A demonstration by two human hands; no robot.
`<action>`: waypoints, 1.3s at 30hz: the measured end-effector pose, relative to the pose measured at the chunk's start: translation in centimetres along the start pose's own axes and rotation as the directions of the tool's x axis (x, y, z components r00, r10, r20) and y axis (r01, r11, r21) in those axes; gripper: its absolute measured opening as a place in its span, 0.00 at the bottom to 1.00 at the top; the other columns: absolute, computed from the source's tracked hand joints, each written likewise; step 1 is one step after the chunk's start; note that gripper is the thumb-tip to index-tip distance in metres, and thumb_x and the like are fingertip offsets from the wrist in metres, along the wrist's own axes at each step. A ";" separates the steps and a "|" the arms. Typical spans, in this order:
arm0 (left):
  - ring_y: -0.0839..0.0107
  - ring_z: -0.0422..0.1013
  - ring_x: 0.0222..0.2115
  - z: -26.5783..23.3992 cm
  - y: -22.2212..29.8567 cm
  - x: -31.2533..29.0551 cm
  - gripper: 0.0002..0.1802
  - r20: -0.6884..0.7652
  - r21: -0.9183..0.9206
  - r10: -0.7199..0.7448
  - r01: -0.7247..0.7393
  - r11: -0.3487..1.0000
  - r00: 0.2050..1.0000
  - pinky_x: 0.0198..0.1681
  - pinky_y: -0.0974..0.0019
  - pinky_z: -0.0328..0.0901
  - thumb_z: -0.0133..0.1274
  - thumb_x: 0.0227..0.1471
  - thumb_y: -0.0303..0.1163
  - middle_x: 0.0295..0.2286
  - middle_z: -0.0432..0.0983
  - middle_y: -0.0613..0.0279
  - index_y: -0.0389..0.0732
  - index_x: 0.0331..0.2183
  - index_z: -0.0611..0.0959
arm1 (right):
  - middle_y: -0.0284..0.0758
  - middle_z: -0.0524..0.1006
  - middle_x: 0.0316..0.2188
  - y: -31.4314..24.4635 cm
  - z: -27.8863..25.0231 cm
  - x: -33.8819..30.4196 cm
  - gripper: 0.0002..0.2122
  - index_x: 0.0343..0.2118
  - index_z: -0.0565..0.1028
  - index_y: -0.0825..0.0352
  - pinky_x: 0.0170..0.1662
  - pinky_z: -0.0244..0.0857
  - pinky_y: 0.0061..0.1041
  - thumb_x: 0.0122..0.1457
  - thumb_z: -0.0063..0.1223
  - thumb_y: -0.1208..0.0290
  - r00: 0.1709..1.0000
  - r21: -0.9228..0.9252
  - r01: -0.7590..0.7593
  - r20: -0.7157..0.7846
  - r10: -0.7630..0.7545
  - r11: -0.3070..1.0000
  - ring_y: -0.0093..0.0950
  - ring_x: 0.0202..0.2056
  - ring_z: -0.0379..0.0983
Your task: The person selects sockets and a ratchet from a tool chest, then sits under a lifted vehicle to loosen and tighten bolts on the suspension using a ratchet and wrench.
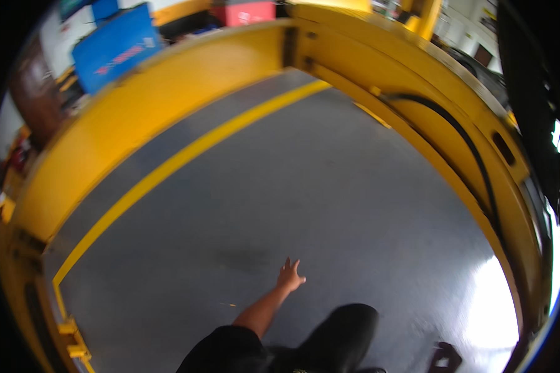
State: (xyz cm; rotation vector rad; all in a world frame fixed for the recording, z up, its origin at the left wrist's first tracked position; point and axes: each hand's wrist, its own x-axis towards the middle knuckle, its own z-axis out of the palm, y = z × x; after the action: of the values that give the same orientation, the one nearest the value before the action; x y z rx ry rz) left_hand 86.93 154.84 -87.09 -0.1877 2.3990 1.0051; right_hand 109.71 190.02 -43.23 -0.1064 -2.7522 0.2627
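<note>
My left hand (290, 275) reaches forward over the grey floor (261, 205), its fingers spread and nothing between them. The bare forearm comes out of a black sleeve (224, 353) at the lower edge. To the right of it shows a dark rounded shape (345, 332), which looks like my bent knee. Farther right, at the bottom edge, is a small dark looped shape (445, 357); I cannot make out what it is. My right hand does not show clearly anywhere.
Yellow beams (149, 105) frame the floor at left, back and right. A black hose (463, 130) curves along the right beam (410, 81). A yellow line (162, 171) crosses the floor inside the left beam. Beyond stand a blue panel (115, 53) and a red box (249, 12).
</note>
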 end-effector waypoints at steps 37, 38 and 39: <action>0.46 0.35 0.73 -17.3 -40.0 -9.4 0.42 -0.746 -0.182 -0.619 0.818 0.545 0.247 0.73 0.34 0.36 0.30 0.68 0.63 0.74 0.36 0.52 0.55 0.74 0.48 | 0.40 0.79 0.50 -30.7 59.3 27.8 0.18 0.57 0.75 0.56 0.55 0.68 0.44 0.69 0.53 0.55 0.337 0.269 0.436 0.836 -0.433 0.859 0.37 0.51 0.76; 0.46 0.36 0.73 -17.9 -41.0 -11.0 0.42 -0.760 -0.176 -0.608 0.829 0.531 0.229 0.72 0.34 0.37 0.30 0.68 0.65 0.74 0.37 0.53 0.56 0.74 0.49 | 0.40 0.80 0.50 -33.4 61.1 28.2 0.19 0.58 0.74 0.59 0.56 0.68 0.40 0.70 0.52 0.55 0.265 0.286 0.466 0.858 -0.440 0.838 0.36 0.49 0.77; 0.46 0.37 0.73 -18.2 -41.9 -11.5 0.43 -0.784 -0.185 -0.589 0.831 0.524 0.197 0.72 0.35 0.37 0.30 0.67 0.66 0.74 0.38 0.54 0.56 0.74 0.50 | 0.39 0.80 0.50 -36.0 63.9 28.9 0.21 0.58 0.74 0.62 0.56 0.69 0.36 0.70 0.51 0.54 0.206 0.310 0.505 0.863 -0.462 0.805 0.34 0.48 0.79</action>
State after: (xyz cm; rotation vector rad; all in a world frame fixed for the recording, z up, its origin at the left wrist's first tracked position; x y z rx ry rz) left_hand 102.51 111.41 -96.57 -1.8465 2.5325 0.0148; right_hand 57.80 147.11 -84.15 1.3425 -3.6429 0.0660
